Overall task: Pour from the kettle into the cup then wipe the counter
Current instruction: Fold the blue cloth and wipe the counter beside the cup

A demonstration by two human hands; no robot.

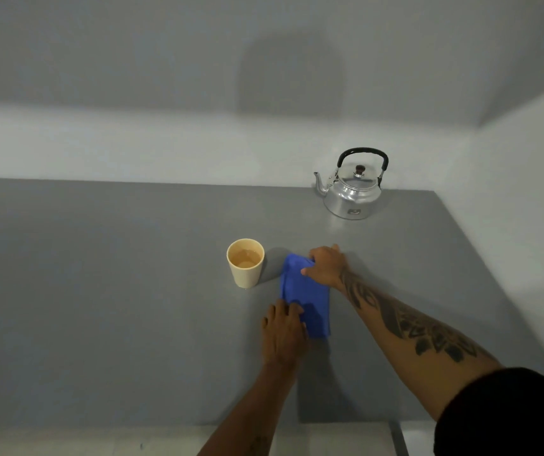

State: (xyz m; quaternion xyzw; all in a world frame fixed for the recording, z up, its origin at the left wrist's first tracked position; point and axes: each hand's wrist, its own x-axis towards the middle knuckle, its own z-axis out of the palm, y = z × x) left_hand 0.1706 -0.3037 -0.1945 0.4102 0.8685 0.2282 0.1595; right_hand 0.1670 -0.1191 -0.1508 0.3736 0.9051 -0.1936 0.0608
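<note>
Cloth (303,301) flat on surface (99,291) just right of cup (246,263), long axis near-far; L hand (283,330) presses near end, R hand (326,266) far end, neither grip closed; kettle (352,189) well behind.

No text, number or brand name can be read anywhere in this view. The kettle (352,189) carries a small dark mark low on its front wall, near the base, which looks like a maker's badge or sticker, but it is too small and blurred to make out any letters. The right forearm (408,324) bears dark tattoo patterns, with no letters that can be read among them. A faint dark mark shows on the left forearm (257,444) near the bottom edge of the view, too dim to tell what it is. The cup (246,263), the cloth (306,291) and the bench (132,291) show plain surfaces.
</note>
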